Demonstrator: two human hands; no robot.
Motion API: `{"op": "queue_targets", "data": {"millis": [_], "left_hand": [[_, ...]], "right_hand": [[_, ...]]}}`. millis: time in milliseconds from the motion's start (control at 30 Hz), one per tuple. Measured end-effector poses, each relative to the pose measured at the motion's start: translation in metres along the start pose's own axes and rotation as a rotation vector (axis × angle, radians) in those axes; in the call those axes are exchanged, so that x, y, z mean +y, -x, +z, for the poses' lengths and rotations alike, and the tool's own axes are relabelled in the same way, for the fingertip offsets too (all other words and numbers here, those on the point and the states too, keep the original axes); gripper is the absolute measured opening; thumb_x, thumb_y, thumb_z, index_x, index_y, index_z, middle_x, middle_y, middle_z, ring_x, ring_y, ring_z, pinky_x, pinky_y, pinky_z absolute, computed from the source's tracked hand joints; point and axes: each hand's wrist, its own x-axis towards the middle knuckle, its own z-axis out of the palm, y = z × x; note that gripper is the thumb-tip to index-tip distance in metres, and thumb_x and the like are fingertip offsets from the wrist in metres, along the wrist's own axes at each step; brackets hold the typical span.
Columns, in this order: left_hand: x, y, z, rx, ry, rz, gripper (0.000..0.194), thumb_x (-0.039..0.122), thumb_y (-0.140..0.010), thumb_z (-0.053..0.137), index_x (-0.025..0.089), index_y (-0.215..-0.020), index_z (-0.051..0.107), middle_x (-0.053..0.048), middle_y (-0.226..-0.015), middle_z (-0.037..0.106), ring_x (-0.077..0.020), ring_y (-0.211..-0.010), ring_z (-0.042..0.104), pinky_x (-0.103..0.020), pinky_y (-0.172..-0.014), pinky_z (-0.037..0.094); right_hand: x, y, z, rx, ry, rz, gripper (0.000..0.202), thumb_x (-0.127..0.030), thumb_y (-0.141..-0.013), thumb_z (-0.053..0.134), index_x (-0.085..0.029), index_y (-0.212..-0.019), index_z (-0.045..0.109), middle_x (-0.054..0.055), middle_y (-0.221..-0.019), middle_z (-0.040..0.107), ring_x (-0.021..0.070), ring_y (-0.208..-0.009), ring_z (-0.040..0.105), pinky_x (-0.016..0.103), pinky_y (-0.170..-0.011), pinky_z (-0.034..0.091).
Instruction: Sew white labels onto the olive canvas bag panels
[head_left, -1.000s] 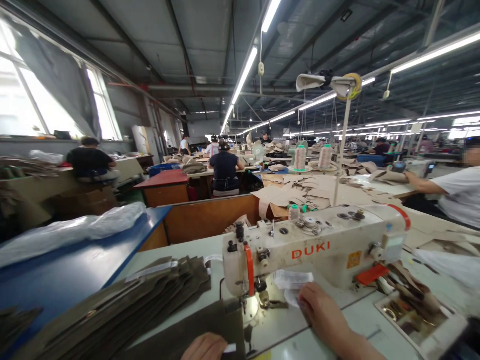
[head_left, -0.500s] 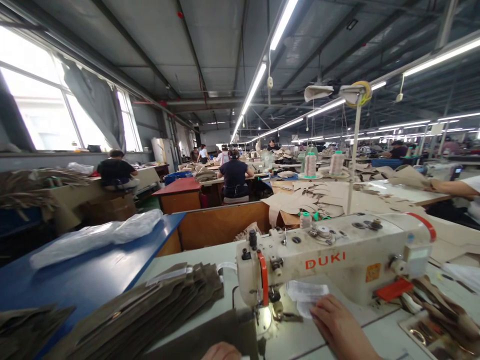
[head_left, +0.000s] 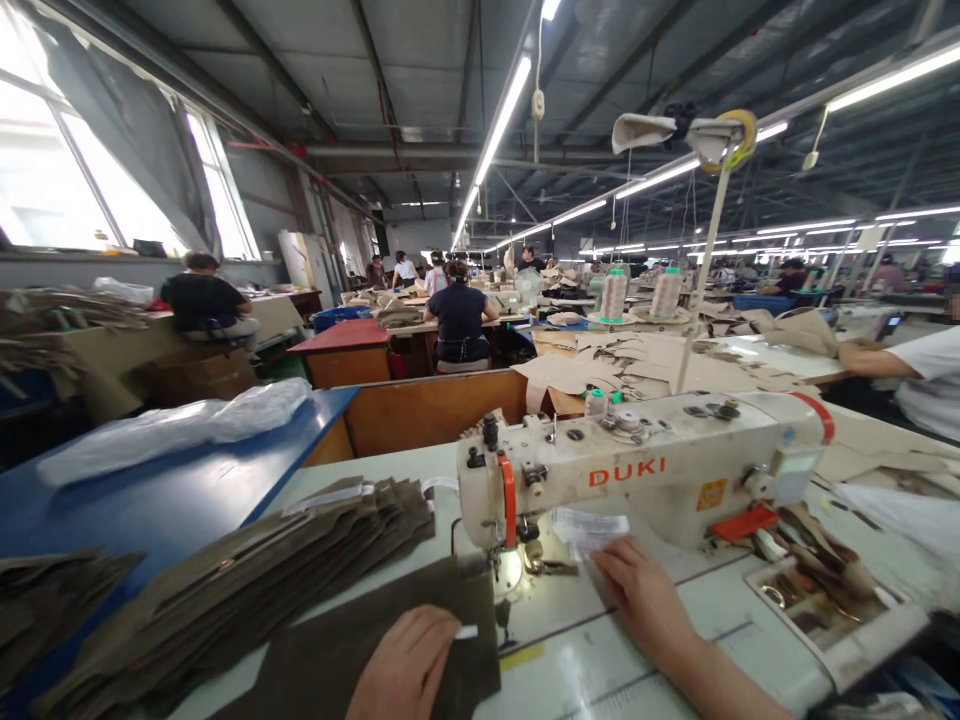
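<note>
My left hand (head_left: pixel 409 660) rests on a dark olive fabric piece (head_left: pixel 300 655), its fingers together. A small white label (head_left: pixel 466 632) sticks out at its fingertips, pinched there. My right hand (head_left: pixel 630 575) reaches under the arm of the sewing machine (head_left: pixel 630 455). Its closed fingertips are at the edge of a pile of white labels (head_left: pixel 589 530); the thumb is mostly hidden. The fabric's edge lies beside the lit needle area (head_left: pixel 510 570), left of my right hand.
Folded olive pieces (head_left: pixel 300 550) are stacked on the left. Behind them, a blue table (head_left: pixel 180 480) bears a clear plastic bag (head_left: pixel 180 425). A recessed tray (head_left: pixel 814 600) with metal bits is at right. Thread cones (head_left: pixel 615 295) and a thread stand (head_left: pixel 701 280) rise behind; co-workers sit farther off.
The view has tilted down and shifted right. My left hand shows more fully, on the fabric with the small label at its fingertips. My right hand stays at the pile of labels.
</note>
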Motion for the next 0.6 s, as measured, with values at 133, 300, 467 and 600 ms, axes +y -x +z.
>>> {"op": "queue_targets", "data": {"millis": [133, 300, 467, 600], "left_hand": [[0.007, -0.006, -0.004, 0.011, -0.005, -0.009, 0.026, 0.027, -0.096, 0.041, 0.024, -0.090, 0.066, 0.000, -0.083, 0.072, -0.0139, -0.078, 0.069, -0.024, -0.075, 0.058], [0.014, -0.015, 0.002, -0.027, -0.021, 0.043, 0.027, 0.016, -0.094, 0.038, 0.022, -0.092, 0.065, -0.001, -0.086, 0.071, -0.0152, -0.082, 0.068, -0.029, -0.078, 0.057], [0.009, -0.006, 0.009, -0.153, -0.007, 0.025, 0.028, 0.006, -0.087, 0.040, 0.022, -0.087, 0.064, 0.000, -0.086, 0.070, -0.0160, -0.080, 0.067, -0.029, -0.074, 0.058], [-0.001, 0.008, 0.014, -0.277, 0.047, -0.016, 0.023, 0.004, -0.085, 0.048, 0.022, -0.087, 0.062, -0.001, -0.089, 0.069, -0.0145, -0.082, 0.066, -0.025, -0.074, 0.056]], "right_hand": [[-0.045, 0.006, 0.001, -0.003, -0.177, -0.115, 0.032, -0.010, -0.094, 0.039, -0.018, -0.110, 0.064, 0.011, -0.096, 0.066, 0.0221, -0.090, 0.058, 0.035, -0.079, 0.051], [-0.104, 0.004, 0.030, -0.200, -0.271, -0.354, 0.029, -0.017, -0.087, 0.053, -0.013, -0.115, 0.062, 0.013, -0.115, 0.065, 0.0233, -0.109, 0.056, 0.035, -0.099, 0.046], [-0.113, 0.004, 0.068, -0.311, -0.216, -0.428, 0.038, -0.034, -0.083, 0.065, -0.010, -0.112, 0.063, 0.014, -0.118, 0.064, 0.0266, -0.114, 0.055, 0.034, -0.100, 0.045], [-0.109, 0.006, 0.084, -0.171, -0.210, -0.463, 0.019, -0.025, -0.087, 0.062, -0.020, -0.105, 0.067, 0.008, -0.105, 0.069, 0.0244, -0.101, 0.063, 0.033, -0.084, 0.055]]}}
